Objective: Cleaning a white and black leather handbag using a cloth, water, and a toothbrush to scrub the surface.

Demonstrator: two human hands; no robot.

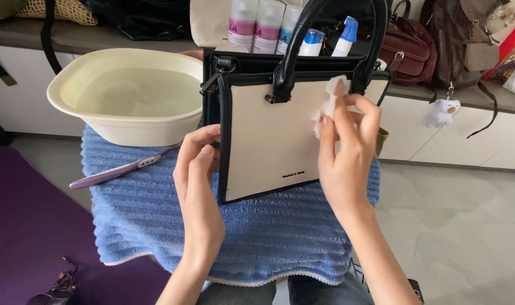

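The cream handbag (280, 141) stands on the blue towel (268, 237). The left hand (198, 169) grips its left edge; the right hand (345, 147) pinches a white wipe (329, 99) against its upper front (lower panel apparently untouched).

Pretty bright, soft daylight all over, only faint shadows, no real glare; everything's sharp, slight wide-angle stretch at edges.
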